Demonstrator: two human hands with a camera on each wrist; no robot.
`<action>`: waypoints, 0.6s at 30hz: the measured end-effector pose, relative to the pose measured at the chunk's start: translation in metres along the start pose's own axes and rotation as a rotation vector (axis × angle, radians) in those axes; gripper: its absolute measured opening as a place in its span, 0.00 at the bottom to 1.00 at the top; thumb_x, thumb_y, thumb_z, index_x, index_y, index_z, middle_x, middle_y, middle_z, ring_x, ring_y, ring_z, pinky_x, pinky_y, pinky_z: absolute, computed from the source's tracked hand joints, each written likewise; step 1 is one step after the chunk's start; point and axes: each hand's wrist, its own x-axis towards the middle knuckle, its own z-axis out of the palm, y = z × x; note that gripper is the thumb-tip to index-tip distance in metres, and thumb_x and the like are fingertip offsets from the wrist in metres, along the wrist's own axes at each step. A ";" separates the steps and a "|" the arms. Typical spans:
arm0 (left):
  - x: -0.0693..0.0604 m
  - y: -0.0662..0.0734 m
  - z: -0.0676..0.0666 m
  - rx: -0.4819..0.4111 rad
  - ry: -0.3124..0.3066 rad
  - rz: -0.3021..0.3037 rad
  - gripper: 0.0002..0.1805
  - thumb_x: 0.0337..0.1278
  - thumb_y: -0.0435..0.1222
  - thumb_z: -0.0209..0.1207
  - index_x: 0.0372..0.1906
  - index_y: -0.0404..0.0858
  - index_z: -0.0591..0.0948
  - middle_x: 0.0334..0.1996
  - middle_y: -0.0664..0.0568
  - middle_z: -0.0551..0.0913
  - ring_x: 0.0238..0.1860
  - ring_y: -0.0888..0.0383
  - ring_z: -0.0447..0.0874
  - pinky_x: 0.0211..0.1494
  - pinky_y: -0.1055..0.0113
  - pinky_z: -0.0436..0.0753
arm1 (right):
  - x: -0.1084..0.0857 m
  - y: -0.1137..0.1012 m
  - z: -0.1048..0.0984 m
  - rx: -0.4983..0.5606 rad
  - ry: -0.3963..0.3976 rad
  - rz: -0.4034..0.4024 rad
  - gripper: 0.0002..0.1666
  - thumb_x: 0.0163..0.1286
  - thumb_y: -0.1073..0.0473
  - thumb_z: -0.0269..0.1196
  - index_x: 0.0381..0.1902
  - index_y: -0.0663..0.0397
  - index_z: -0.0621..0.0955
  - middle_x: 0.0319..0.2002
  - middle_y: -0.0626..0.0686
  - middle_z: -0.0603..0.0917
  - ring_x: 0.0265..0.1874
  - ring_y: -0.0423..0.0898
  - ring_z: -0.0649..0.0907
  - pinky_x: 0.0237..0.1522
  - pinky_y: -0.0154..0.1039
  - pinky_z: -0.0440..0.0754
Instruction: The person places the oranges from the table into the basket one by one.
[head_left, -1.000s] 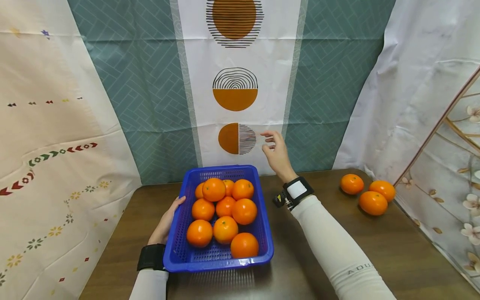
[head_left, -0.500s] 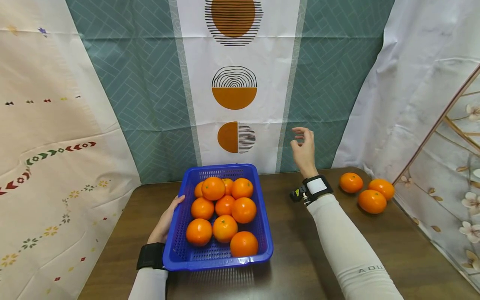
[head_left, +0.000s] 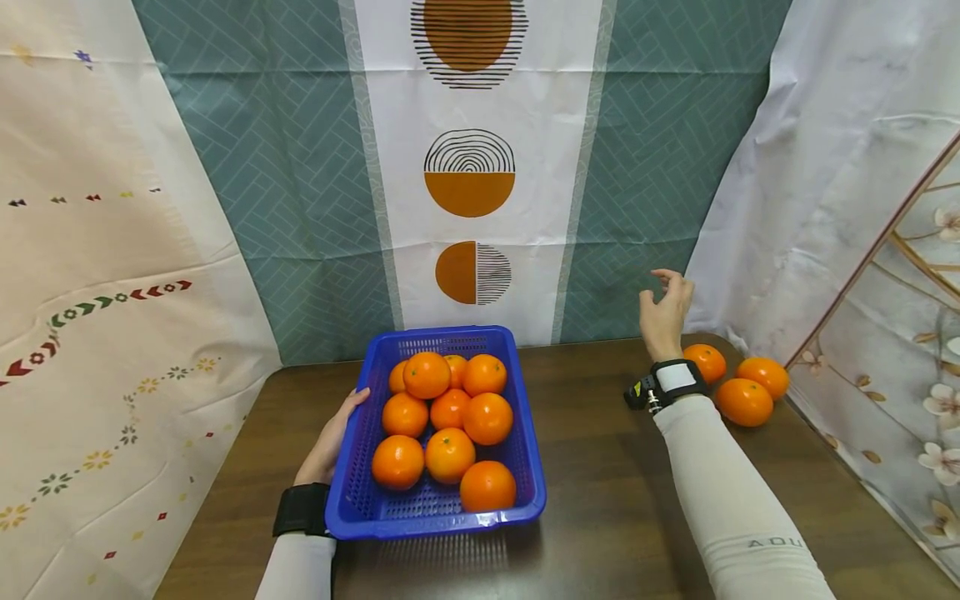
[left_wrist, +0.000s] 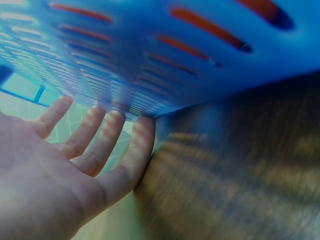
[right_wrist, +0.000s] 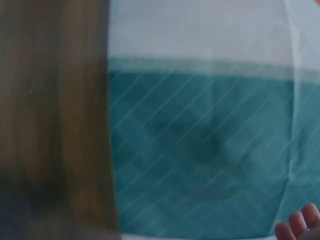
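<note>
The blue plastic basket (head_left: 438, 527) stands in the middle of the head view with several oranges (head_left: 487, 419) inside. My left hand (head_left: 330, 446) rests against the basket's left side. In the left wrist view its fingers (left_wrist: 142, 137) are spread and slightly bent, their tips at the slotted wall. To the right, my right hand (head_left: 666, 315) hovers in the air near the back edge of the table, thumb and fingers apart and nothing between them. Nearest to it, partly behind its wrist, is a loose orange (head_left: 705, 362). Only a few fingertips (right_wrist: 297, 222) show in the right wrist view.
Two more oranges, a front one (head_left: 745, 403) and a back one (head_left: 765, 377), lie at the right end of the brown wooden table (head_left: 592, 500). A patterned cloth (head_left: 637, 167) hangs behind it, and further cloths hang at both sides.
My right hand has moved rightward from behind the basket's right back corner towards the loose oranges, with nothing in it. The left hand and the basket have stayed in place.
</note>
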 end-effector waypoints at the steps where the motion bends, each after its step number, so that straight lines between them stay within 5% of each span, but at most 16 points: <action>1: 0.000 0.000 0.000 -0.002 0.003 -0.001 0.36 0.83 0.59 0.37 0.84 0.59 0.41 0.80 0.42 0.53 0.69 0.49 0.69 0.64 0.53 0.78 | 0.001 0.004 -0.003 -0.026 0.011 0.008 0.23 0.70 0.70 0.53 0.62 0.64 0.75 0.61 0.68 0.66 0.62 0.65 0.66 0.66 0.52 0.61; 6: 0.000 0.001 -0.001 0.004 0.014 -0.005 0.36 0.83 0.59 0.38 0.84 0.60 0.40 0.80 0.43 0.53 0.68 0.49 0.69 0.63 0.54 0.79 | 0.004 0.027 -0.022 -0.186 0.015 0.096 0.24 0.70 0.65 0.55 0.63 0.63 0.73 0.63 0.70 0.63 0.65 0.68 0.63 0.70 0.60 0.55; 12: 0.000 0.002 -0.001 0.010 0.011 -0.009 0.36 0.82 0.60 0.38 0.84 0.60 0.40 0.80 0.43 0.53 0.68 0.49 0.69 0.64 0.54 0.79 | 0.004 0.048 -0.039 -0.349 -0.080 0.246 0.27 0.75 0.58 0.56 0.67 0.65 0.69 0.66 0.72 0.60 0.67 0.71 0.60 0.70 0.65 0.53; 18: -0.001 0.002 0.000 -0.003 0.008 -0.012 0.36 0.83 0.59 0.37 0.84 0.61 0.39 0.80 0.42 0.53 0.67 0.50 0.71 0.64 0.53 0.79 | 0.006 0.060 -0.054 -0.474 -0.189 0.309 0.32 0.77 0.53 0.54 0.70 0.69 0.65 0.66 0.76 0.57 0.66 0.75 0.58 0.67 0.69 0.53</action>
